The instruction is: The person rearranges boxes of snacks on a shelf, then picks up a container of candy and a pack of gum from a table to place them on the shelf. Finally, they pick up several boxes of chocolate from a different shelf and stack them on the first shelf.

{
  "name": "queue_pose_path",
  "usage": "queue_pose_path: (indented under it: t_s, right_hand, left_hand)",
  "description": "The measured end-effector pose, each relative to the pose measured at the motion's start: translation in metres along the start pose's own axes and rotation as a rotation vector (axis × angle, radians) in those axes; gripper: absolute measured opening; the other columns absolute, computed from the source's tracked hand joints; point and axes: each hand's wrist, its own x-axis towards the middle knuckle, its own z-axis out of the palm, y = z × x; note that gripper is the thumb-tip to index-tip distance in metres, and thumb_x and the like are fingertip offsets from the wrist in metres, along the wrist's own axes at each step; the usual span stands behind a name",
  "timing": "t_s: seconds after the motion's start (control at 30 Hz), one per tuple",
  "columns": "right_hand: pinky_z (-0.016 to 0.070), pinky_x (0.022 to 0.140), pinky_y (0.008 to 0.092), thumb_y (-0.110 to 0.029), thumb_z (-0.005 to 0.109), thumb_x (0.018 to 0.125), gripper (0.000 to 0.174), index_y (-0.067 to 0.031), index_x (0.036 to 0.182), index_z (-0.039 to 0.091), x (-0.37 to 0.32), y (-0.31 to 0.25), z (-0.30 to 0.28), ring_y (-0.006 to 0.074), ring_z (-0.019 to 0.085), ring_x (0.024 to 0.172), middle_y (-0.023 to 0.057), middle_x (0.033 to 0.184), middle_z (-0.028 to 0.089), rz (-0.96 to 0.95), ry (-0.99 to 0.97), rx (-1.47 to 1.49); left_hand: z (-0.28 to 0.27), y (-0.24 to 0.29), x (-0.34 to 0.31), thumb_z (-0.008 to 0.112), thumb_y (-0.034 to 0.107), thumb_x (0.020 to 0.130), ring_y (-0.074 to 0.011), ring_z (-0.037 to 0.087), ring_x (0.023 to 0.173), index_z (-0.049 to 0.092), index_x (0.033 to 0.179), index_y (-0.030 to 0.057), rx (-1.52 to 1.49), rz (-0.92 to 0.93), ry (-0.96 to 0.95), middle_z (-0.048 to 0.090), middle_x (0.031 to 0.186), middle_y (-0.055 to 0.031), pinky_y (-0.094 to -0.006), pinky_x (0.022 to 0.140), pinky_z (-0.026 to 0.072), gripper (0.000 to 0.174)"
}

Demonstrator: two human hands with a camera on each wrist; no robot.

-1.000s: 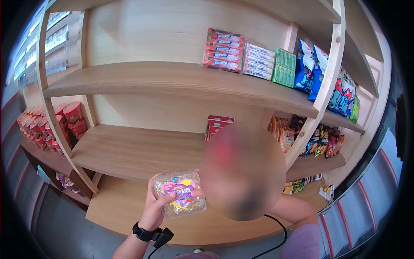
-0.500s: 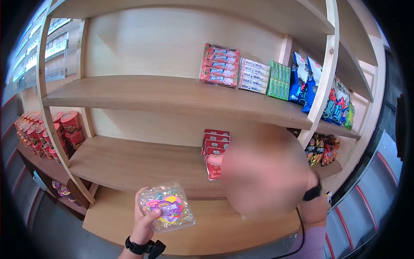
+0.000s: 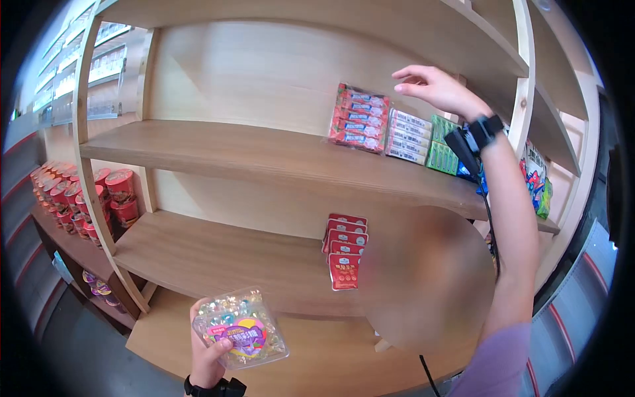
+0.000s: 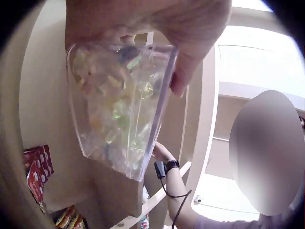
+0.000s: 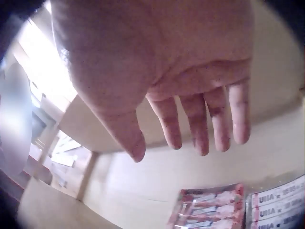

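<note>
A clear plastic box of wrapped candies (image 3: pixel 241 331) with a purple and yellow label is gripped by my left hand (image 3: pixel 206 351), thumb on its front, low in front of the shelves. In the left wrist view the same box (image 4: pixel 119 105) hangs from my left hand (image 4: pixel 152 21). My right hand (image 3: pixel 440 89) is raised, empty, above the packs on the upper shelf, fingers loosely extended. Below it stand a red candy pack (image 3: pixel 360 119) and a white pack (image 3: pixel 408 137). The right wrist view shows my right hand (image 5: pixel 167 62) over the red pack (image 5: pixel 209 210), apart from it.
Red card packs (image 3: pixel 344 270) stand on the middle shelf (image 3: pixel 218 258). Green packs (image 3: pixel 442 155) sit right of the white one. Red cups (image 3: pixel 120 185) fill the left side, beyond an upright post. A blurred round patch hides part of the lower right.
My right hand has left the red card packs on the middle shelf and risen to the upper shelf. My left hand, with the candy box, has moved down and left.
</note>
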Motion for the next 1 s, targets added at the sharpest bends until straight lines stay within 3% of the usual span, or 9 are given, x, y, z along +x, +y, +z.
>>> queue_pose_path:
  t_s: [0.07,0.17,0.33,0.43,0.6,0.7,0.83,0.9,1.0]
  right_hand:
    - [0.0441,0.091,0.0323,-0.035,0.064,0.084,0.050,-0.0007,0.119,0.055,0.035,0.020,0.012,0.0218,0.058,0.103,0.0137,0.113,0.061,0.097,-0.090,-0.123]
    - [0.0431,0.094,0.0332,-0.036,0.067,0.076,0.062,0.0001,0.124,0.051,0.075,0.046,0.046,0.0278,0.056,0.108,0.0198,0.119,0.058,0.171,-0.219,-0.281]
    - [0.0426,0.095,0.0362,-0.033,0.071,0.072,0.075,-0.0025,0.134,0.040,0.116,0.055,0.085,0.0294,0.051,0.116,0.0202,0.127,0.052,0.114,-0.217,-0.092]
    - [0.0440,0.094,0.0372,-0.025,0.075,0.067,0.078,-0.0009,0.132,0.040,0.134,0.066,0.094,0.0307,0.052,0.114,0.0218,0.126,0.051,0.385,-0.194,-0.224]
    - [0.0379,0.101,0.0392,-0.043,0.082,0.049,0.099,0.0009,0.128,0.043,0.139,0.060,0.104,0.0336,0.042,0.123,0.0242,0.134,0.040,0.417,-0.319,-0.410]
    - [0.0341,0.103,0.0409,-0.043,0.083,0.047,0.101,-0.0004,0.128,0.044,0.144,0.054,0.093,0.0367,0.037,0.126,0.0239,0.132,0.040,0.426,-0.402,-0.497]
    - [0.0400,0.096,0.0409,-0.031,0.085,0.050,0.097,-0.0011,0.130,0.039,0.118,0.034,0.081,0.0355,0.046,0.116,0.0225,0.125,0.046,0.311,-0.227,-0.512]
    - [0.0452,0.088,0.0382,-0.018,0.083,0.056,0.087,-0.0021,0.128,0.038,0.113,0.037,0.077,0.0315,0.054,0.105,0.0208,0.115,0.053,0.280,-0.267,-0.147]
    - [0.0471,0.083,0.0359,-0.010,0.081,0.059,0.077,-0.0028,0.125,0.041,0.078,0.000,0.068,0.0277,0.057,0.100,0.0186,0.107,0.059,0.149,-0.193,-0.085]
  left_hand:
    - [-0.007,0.002,-0.004,0.074,0.018,0.062,-0.0231,0.056,0.103,0.033,0.126,0.0036,0.014,0.039,0.013,0.051,0.113,-0.0124,-0.0358,0.091,0.0468,0.077]
    - [-0.025,0.008,-0.022,0.062,0.015,0.085,-0.0234,0.055,0.108,0.051,0.121,0.0013,0.135,0.144,0.088,0.061,0.109,-0.0143,-0.0340,0.094,0.0434,0.040]
    - [-0.109,0.007,-0.059,0.068,0.016,0.077,-0.0269,0.059,0.103,0.043,0.124,-0.0028,0.154,-0.034,0.227,0.060,0.109,-0.0168,-0.0369,0.090,0.0479,0.056]
    - [-0.117,0.025,-0.084,0.069,0.016,0.076,-0.0269,0.061,0.099,0.041,0.125,-0.0034,0.208,-0.019,0.319,0.060,0.109,-0.0172,-0.0371,0.086,0.0500,0.059]
    - [-0.114,0.027,-0.102,0.070,0.017,0.075,-0.0248,0.060,0.097,0.041,0.125,-0.0019,0.228,0.080,0.563,0.060,0.108,-0.0148,-0.0360,0.085,0.0502,0.061]
    - [-0.116,0.028,-0.099,0.070,0.020,0.075,-0.0233,0.060,0.096,0.047,0.121,-0.0024,0.228,0.045,0.491,0.061,0.104,-0.0128,-0.0343,0.083,0.0502,0.056]
    - [-0.116,0.021,-0.088,0.069,0.020,0.076,-0.0245,0.062,0.092,0.053,0.115,-0.0038,0.172,-0.006,0.335,0.063,0.102,-0.0139,-0.0377,0.080,0.0525,0.048]
    - [-0.106,0.014,-0.082,0.066,0.017,0.076,-0.0266,0.063,0.091,0.052,0.115,-0.0041,0.137,-0.006,0.319,0.062,0.103,-0.0163,-0.0420,0.081,0.0530,0.047]
    - [-0.114,-0.005,-0.074,0.065,0.016,0.076,-0.0278,0.062,0.093,0.052,0.117,-0.0039,0.018,-0.130,0.191,0.062,0.105,-0.0174,-0.0435,0.081,0.0526,0.047]
